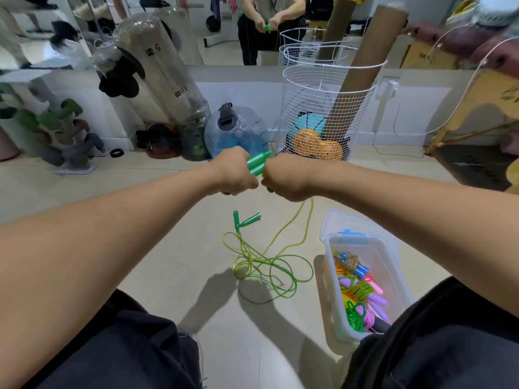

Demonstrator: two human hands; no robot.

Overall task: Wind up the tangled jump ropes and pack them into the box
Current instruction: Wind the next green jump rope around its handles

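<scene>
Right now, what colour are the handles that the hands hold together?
Green. Both hands grip the paired handles; the head view shows them best.

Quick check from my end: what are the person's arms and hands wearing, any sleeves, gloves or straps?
Both forearms are bare right up to the frame edge: no sleeves in view. The left hand and right hand have no gloves, and no watch, strap or ring shows on the sides visible. Lower down, dark black trousers cover the legs.
</scene>
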